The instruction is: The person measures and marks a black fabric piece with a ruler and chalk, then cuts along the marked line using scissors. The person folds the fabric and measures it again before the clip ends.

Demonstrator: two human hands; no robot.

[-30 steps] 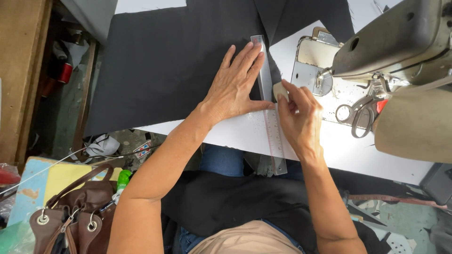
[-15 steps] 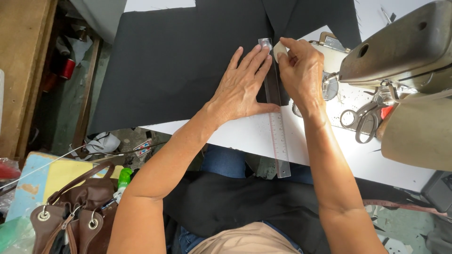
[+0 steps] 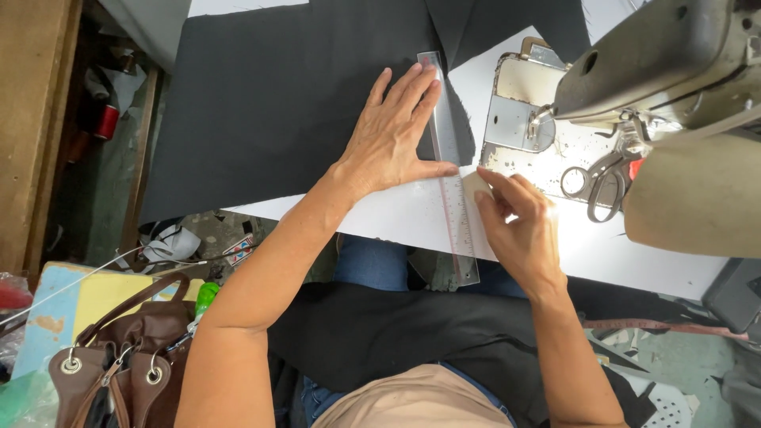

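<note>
While left hand (image 3: 394,139) fingers lie spread flat, pinning the ruler (image 3: 449,166); right hand (image 3: 519,230) fingers pinch chalk (image 3: 473,185) beside it.

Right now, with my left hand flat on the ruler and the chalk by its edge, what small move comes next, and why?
Probably draw the chalk up along the ruler. The left hand pins it on the black cloth, and the right hand holds the chalk at its right edge.

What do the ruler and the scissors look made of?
Ruler: likely clear plastic; the black cloth and white table show through it, with printed marks along one edge. Scissors: likely metal, dark and dull, with a slight sheen on the loop handles.
</note>
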